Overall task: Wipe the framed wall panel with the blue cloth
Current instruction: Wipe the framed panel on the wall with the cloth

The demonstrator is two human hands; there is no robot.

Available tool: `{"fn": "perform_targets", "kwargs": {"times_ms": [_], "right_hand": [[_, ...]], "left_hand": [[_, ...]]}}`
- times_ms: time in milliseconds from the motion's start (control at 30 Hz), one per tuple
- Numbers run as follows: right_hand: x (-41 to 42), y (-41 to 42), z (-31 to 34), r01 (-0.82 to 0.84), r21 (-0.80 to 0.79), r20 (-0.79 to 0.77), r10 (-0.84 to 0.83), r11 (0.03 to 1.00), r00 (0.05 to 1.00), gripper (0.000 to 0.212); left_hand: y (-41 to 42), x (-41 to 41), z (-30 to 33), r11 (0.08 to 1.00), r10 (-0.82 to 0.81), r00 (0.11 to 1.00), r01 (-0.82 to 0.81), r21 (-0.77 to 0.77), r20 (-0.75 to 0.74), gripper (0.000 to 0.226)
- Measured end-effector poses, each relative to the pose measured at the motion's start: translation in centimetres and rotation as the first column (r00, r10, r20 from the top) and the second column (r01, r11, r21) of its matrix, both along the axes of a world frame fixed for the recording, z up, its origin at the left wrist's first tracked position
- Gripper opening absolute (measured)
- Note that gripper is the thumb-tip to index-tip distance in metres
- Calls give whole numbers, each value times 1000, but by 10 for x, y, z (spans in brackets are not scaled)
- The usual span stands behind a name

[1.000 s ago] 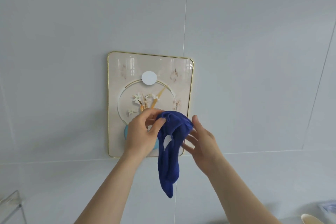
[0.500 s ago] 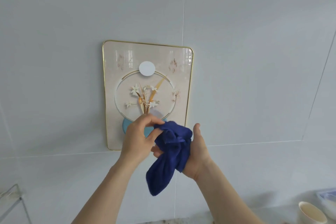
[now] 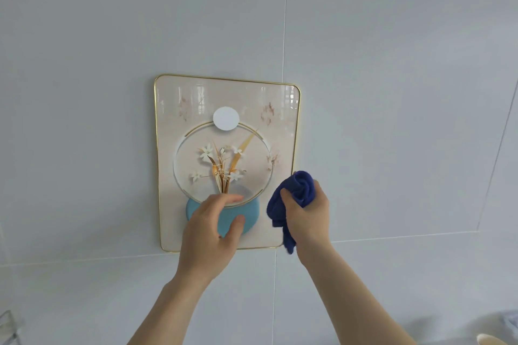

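A framed wall panel [image 3: 173, 109] with a thin gold rim hangs on the pale tiled wall; it shows white flowers in a blue vase under a white disc. The blue cloth [image 3: 301, 189] is bunched in my right hand [image 3: 307, 218], held at the panel's lower right edge, with a tail hanging down past the frame's bottom corner. My left hand [image 3: 208, 235] is raised in front of the painted vase, fingers apart and empty. Whether either hand touches the panel I cannot tell.
Large pale wall tiles [image 3: 392, 92] surround the panel. A clear rack corner [image 3: 8, 322] shows at the bottom left. A cup rim [image 3: 489, 340] peeks in at the bottom right corner.
My left hand has let go of the cloth and opened. My right hand has gathered the cloth into a bunch and moved right and up to the panel's right edge.
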State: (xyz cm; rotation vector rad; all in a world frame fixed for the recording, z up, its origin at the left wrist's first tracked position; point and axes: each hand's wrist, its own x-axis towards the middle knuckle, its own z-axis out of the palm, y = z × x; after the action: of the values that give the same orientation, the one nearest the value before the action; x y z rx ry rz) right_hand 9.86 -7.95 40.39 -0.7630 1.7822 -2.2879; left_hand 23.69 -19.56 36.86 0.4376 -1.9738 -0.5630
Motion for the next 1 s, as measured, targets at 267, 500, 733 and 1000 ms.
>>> {"fn": "perform_targets", "kwargs": {"times_ms": [267, 500, 733, 1000], "right_hand": [[-37, -42, 17, 226, -106, -574, -245, 968, 782, 58], [-70, -86, 35, 390, -230, -795, -403, 892, 453, 64], [-81, -110, 22, 389, -282, -910, -373, 877, 182, 64], [-96, -127, 14, 450, -413, -878, -478, 792, 35, 50]], "left_hand": [[-34, -36, 26, 944, 190, 978, -206, -258, -86, 42], [-63, -78, 45, 759, 382, 924, -328, -563, -22, 60], [-98, -98, 28, 676, 394, 913, -364, -641, -104, 66], [-112, -112, 20, 614, 402, 887, -447, -651, -229, 66]]}}
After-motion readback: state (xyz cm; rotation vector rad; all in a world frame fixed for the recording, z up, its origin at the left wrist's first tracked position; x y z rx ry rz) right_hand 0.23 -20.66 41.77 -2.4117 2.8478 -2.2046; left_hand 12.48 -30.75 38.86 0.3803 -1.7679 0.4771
